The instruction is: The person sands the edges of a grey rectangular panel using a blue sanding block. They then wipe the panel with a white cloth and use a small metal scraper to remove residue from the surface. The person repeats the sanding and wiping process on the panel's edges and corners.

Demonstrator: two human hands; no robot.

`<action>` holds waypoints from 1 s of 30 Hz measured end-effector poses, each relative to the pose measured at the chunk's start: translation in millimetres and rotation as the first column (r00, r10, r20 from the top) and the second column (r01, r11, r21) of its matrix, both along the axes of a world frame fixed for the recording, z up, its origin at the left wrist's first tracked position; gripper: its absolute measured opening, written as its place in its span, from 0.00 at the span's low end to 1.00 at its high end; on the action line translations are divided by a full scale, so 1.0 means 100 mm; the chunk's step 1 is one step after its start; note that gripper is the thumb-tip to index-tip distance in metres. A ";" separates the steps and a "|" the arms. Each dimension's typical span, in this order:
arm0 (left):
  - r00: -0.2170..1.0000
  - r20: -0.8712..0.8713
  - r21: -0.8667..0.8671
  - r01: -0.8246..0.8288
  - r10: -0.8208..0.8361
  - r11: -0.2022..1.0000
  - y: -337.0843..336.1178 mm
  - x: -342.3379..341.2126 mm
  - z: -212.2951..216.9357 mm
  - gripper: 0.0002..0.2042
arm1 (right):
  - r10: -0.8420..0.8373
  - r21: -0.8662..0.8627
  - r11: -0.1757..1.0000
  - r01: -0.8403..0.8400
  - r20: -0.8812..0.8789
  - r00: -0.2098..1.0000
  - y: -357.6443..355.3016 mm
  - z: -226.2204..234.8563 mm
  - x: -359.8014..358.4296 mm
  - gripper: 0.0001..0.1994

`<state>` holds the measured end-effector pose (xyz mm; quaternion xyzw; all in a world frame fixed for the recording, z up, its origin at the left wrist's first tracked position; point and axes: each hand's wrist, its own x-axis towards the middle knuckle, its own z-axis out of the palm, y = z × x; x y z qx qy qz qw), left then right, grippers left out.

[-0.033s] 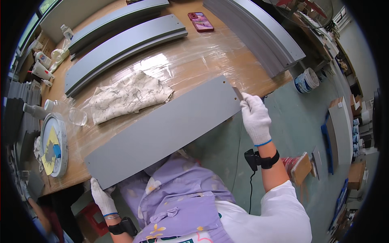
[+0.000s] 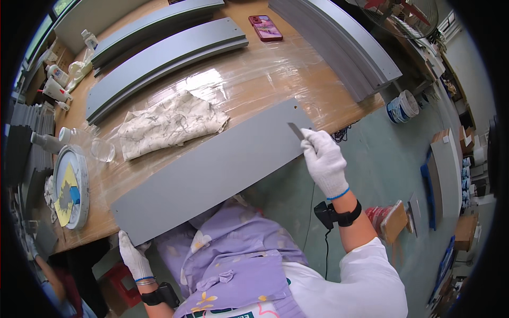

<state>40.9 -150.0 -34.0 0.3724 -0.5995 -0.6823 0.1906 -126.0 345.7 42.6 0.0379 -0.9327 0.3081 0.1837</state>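
Observation:
A long grey panel (image 2: 212, 169) lies along the front edge of the plastic-covered wooden table (image 2: 275, 79), overhanging it. My right hand (image 2: 324, 161), in a white glove, holds a small metal scraper blade (image 2: 296, 131) against the panel's right end. My left hand (image 2: 132, 258), also gloved, grips the panel's lower left corner from below. A stained white rag (image 2: 169, 123) lies on the table just behind the panel.
Curved grey panels (image 2: 164, 55) lie across the back of the table and a stack of them (image 2: 339, 47) at the right. A red phone (image 2: 265, 27), a clear cup (image 2: 102, 150), a round tray (image 2: 71, 185) and bottles (image 2: 55, 90) sit left. A bucket (image 2: 403, 106) stands on the floor.

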 end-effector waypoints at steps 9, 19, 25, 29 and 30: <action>0.995 0.043 -0.076 0.089 -0.086 0.993 0.06 -0.03 0.08 0.18 | 0.471 0.141 0.867 -0.479 0.084 0.878 -1.42 0.04 0.21 0.17; 0.985 0.005 -0.046 0.174 -0.174 0.984 0.14 -0.02 0.13 0.22 | -0.323 0.511 0.806 0.299 -0.043 0.945 -0.28 -0.32 -0.35 0.16; 0.978 -0.123 0.042 0.178 -0.171 0.983 -0.03 0.13 -0.03 0.23 | 0.340 0.477 0.810 -0.340 0.091 0.936 -2.36 -0.11 0.27 0.17; 0.978 -0.193 0.236 0.122 -0.076 0.964 -0.11 0.25 0.06 0.25 | 0.883 0.189 0.288 -0.939 0.327 0.337 -3.16 -0.02 0.85 0.16; 0.981 -0.186 0.230 0.093 -0.050 0.969 -0.12 0.29 0.07 0.26 | 0.915 0.093 0.243 -0.966 0.308 0.260 -3.18 -0.03 0.93 0.14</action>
